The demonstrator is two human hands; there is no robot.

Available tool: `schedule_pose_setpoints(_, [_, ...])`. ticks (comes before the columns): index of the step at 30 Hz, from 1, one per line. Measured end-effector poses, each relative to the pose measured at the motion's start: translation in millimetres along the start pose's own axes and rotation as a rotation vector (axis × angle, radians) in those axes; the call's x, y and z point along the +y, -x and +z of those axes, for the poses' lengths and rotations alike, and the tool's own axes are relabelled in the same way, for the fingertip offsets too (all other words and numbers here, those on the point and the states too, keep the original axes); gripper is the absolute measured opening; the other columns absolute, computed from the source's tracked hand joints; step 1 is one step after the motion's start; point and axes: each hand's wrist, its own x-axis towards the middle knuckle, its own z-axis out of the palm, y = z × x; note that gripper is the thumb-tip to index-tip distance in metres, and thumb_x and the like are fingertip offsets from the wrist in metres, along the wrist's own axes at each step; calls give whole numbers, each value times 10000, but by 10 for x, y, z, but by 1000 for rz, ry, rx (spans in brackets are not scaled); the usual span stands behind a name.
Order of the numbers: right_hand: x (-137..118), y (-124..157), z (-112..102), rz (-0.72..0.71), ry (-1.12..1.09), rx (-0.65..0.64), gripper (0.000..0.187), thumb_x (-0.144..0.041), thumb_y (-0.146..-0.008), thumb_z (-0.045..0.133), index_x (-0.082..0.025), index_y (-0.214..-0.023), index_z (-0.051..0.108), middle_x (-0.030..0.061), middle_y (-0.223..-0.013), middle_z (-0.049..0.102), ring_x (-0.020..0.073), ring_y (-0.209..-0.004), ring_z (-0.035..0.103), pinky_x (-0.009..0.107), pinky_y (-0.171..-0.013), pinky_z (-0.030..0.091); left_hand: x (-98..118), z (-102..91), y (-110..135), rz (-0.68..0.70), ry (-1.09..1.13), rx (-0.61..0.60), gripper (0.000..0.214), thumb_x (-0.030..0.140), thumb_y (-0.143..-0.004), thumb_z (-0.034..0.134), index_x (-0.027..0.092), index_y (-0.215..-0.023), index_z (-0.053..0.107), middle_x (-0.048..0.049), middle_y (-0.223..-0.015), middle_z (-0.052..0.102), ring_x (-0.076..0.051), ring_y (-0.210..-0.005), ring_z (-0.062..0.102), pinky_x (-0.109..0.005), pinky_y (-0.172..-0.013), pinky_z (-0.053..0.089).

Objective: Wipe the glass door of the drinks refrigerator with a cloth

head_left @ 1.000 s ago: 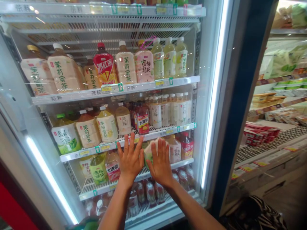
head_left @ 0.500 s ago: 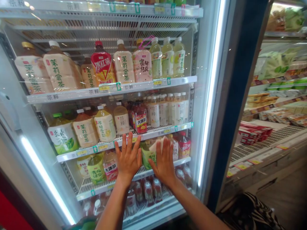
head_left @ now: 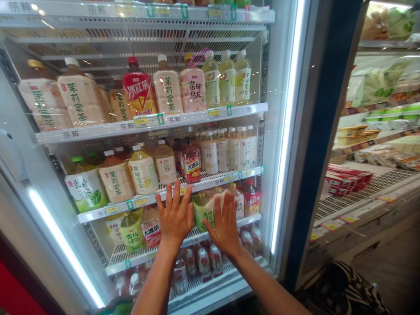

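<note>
Both my hands rest against the glass door (head_left: 278, 144) of a drinks fridge, at the height of the third shelf. My left hand (head_left: 173, 218) lies flat on the glass with its fingers spread and holds nothing. My right hand (head_left: 225, 225) presses a white cloth (head_left: 215, 200) against the glass with flat fingers; the cloth's upper edge shows above the fingertips. Behind the glass between the hands stands a green-labelled bottle (head_left: 201, 214).
Wire shelves (head_left: 183, 118) inside hold several rows of tea bottles, with small bottles (head_left: 200, 262) at the bottom. A dark blue door frame (head_left: 323, 144) stands to the right. Beyond it is an open cooler (head_left: 367, 188) with packaged goods. Striped fabric (head_left: 344, 291) shows at the bottom right.
My right hand has slid the cloth slightly to the right on the glass, uncovering more of the green-labelled bottle. The left hand stays flat in about the same place.
</note>
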Motion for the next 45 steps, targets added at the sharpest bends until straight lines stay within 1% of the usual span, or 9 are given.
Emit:
schedule_pose_setpoints(4, [87,414,144,-71,33,26,872,-430,-1014,478,-146,-1654,-41,179,-1718,-130,371,-1593,-71,693,-1232,205,2,-5,-8,7,-6,-2,734,308,-931,610,284,-1598,304,-63,-1689,198,-262,-1597,100,-537,-1316,9])
schedule_pose_setpoints(9, [288,-797,-150,30,21,159,856,-503,-1036,387,-162,-1645,-109,127,-1703,-229,388,-1583,-131,734,-1222,120,0,-9,-6,4,-10,6,729,306,-929,619,286,-1594,319,-62,-1688,202,-255,-1599,99,-527,-1318,14])
schedule_pose_setpoints(11, [304,-960,-203,35,16,167,830,-511,-1045,347,-165,-1645,-111,118,-1702,-237,383,-1584,-132,731,-1226,102,1,-7,-4,6,-9,12,724,297,-927,621,280,-1590,330,-65,-1688,202,-256,-1599,98,-524,-1318,11])
schedule_pose_setpoints(18, [143,296,77,-60,17,-9,869,-502,-1036,405,-118,-1643,-84,199,-1709,-161,382,-1589,-97,708,-1226,181,4,5,-14,6,-4,16,716,319,-939,599,283,-1595,313,-59,-1692,192,-263,-1598,112,-536,-1316,17])
schedule_pose_setpoints(26, [307,-1029,-326,55,23,114,895,-603,-1033,337,-152,-1635,-147,126,-1695,-257,393,-1583,-129,719,-1233,109,-1,7,-10,6,-21,11,707,318,-941,595,289,-1593,324,-60,-1688,205,-261,-1597,111,-528,-1318,21])
schedule_pose_setpoints(33, [132,339,22,49,-6,-27,894,-488,-1024,446,-133,-1645,-90,176,-1715,-152,399,-1589,-67,717,-1213,228,0,6,-9,8,-21,14,720,322,-941,595,286,-1599,303,-65,-1685,211,-267,-1596,119,-542,-1314,34])
schedule_pose_setpoints(40, [358,-956,-280,66,10,138,885,-572,-1037,351,-163,-1633,-158,119,-1701,-237,381,-1587,-117,714,-1237,124,-8,9,2,11,-31,9,717,331,-934,608,292,-1592,325,-66,-1685,217,-263,-1596,113,-534,-1317,24])
schedule_pose_setpoints(42, [306,-923,-282,74,7,129,889,-564,-1035,364,-153,-1635,-148,128,-1706,-218,382,-1588,-108,707,-1240,129,-8,10,2,8,-31,7,717,331,-934,608,290,-1592,325,-68,-1681,227,-263,-1595,117,-533,-1317,28])
schedule_pose_setpoints(45, [140,-197,-107,70,-2,40,897,-508,-1026,429,-119,-1643,-93,175,-1714,-155,394,-1590,-69,690,-1236,199,-5,10,-2,7,-30,17,726,327,-934,606,289,-1596,309,-70,-1676,242,-261,-1592,128,-535,-1317,41])
